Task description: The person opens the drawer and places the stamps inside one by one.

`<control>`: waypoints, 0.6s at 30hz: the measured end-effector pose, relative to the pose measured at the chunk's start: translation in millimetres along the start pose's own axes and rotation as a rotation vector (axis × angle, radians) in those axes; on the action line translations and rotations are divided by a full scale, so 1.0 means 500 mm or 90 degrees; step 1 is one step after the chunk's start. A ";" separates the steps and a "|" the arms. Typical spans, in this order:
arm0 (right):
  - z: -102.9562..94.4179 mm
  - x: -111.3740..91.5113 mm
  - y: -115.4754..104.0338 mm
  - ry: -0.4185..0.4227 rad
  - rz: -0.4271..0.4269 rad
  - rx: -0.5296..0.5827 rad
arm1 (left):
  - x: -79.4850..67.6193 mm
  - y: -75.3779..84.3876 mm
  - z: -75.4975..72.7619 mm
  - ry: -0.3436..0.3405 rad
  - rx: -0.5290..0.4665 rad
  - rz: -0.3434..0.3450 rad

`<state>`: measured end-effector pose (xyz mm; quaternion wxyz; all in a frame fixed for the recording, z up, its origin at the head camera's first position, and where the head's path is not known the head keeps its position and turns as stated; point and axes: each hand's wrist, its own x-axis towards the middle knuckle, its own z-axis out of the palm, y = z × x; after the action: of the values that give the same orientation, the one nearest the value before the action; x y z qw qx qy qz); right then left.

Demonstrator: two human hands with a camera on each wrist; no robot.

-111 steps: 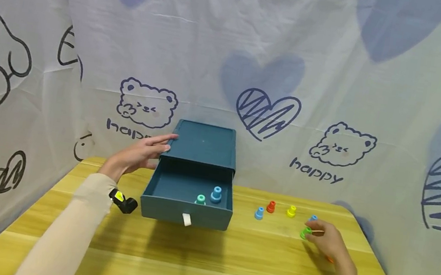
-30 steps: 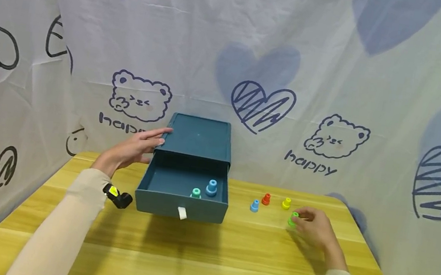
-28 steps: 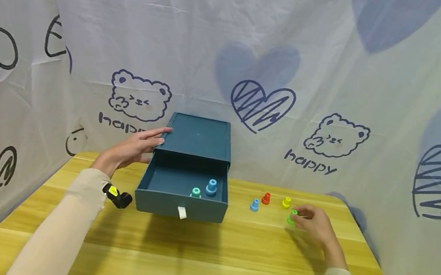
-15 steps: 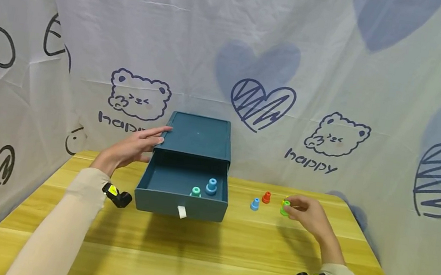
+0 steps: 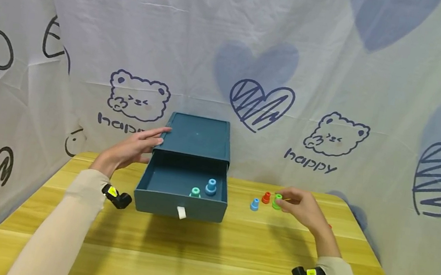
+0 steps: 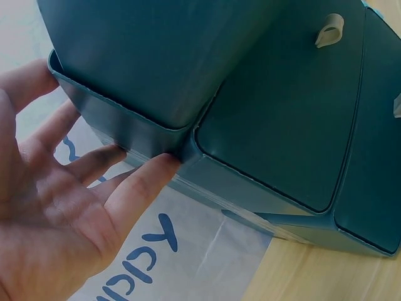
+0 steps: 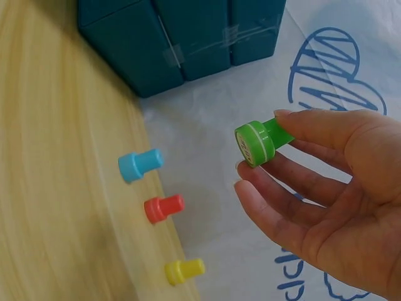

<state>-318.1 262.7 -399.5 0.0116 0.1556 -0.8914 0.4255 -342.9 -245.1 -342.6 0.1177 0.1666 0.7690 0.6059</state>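
My right hand [image 5: 301, 210] pinches a green toy stamp [image 7: 257, 143] between thumb and fingers, above the table in the head view. The right wrist view shows its flat printed end facing left. My left hand [image 5: 130, 149] touches the left side of a dark teal drawer cabinet [image 5: 197, 135] with extended fingers. The cabinet's top drawer [image 5: 178, 207] is pulled out, its white loop tab in front. Inside stand a blue stamp [image 5: 211, 187] and a mint-green stamp [image 5: 195, 192], the latter partly hidden by the drawer front.
On the wooden table [image 5: 194, 265], right of the cabinet, stand a light blue stamp [image 5: 255, 204], a red stamp [image 5: 266, 197] and a yellow stamp [image 7: 185, 270]. A small red bit [image 5: 330, 226] shows behind my right wrist. A printed cloth [image 5: 197, 59] hangs behind.
My right hand has picked up the green stamp and carried it leftward and upward in the head view, past the yellow stamp's spot. The left hand stays at the cabinet's side.
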 end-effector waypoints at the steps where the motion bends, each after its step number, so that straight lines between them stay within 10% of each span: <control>1: 0.000 0.001 -0.004 -0.002 -0.002 -0.001 | 0.000 0.000 0.000 0.000 0.000 0.001; 18: -0.014 0.015 -0.068 -0.091 -0.037 0.008 | 0.000 0.000 -0.001 -0.004 -0.001 0.002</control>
<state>-316.1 246.2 -368.2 -0.0411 0.2116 -0.8823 0.4185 -343.1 -245.5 -342.4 0.1192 0.1697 0.7677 0.6063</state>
